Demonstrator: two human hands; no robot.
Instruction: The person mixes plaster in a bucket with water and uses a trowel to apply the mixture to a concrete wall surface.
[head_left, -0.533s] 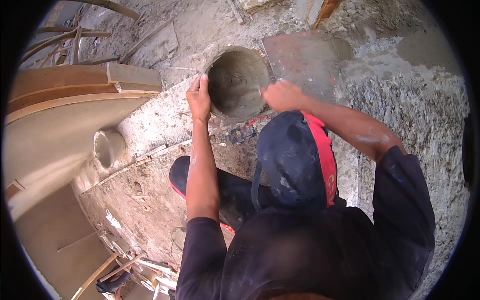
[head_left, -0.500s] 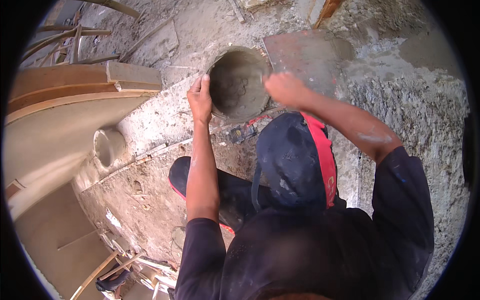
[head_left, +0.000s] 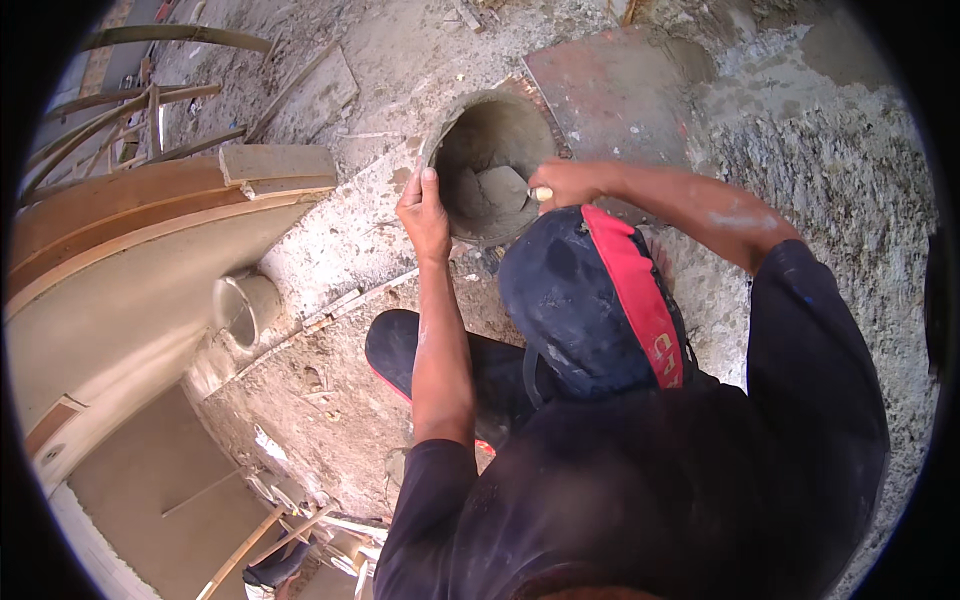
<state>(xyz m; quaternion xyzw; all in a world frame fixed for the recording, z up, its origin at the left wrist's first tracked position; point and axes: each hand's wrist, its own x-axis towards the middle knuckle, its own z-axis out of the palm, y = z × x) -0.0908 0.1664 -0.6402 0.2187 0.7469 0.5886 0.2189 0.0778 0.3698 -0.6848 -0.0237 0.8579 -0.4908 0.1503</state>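
- Rough concrete ledge [head_left: 330, 240], spattered with mortar.
- Bucket [head_left: 445, 130] tilted on the ledge, holding grey mortar [head_left: 490, 190].
- Left hand [head_left: 425, 215]: fingers pressed together on the bucket rim.
- Right hand [head_left: 565, 185]: fingers curled around a tool handle [head_left: 541, 194] at the bucket mouth.

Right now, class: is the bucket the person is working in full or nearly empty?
Nearly empty. The bucket shows bare inner walls, with only a small lump of grey mortar at its bottom.
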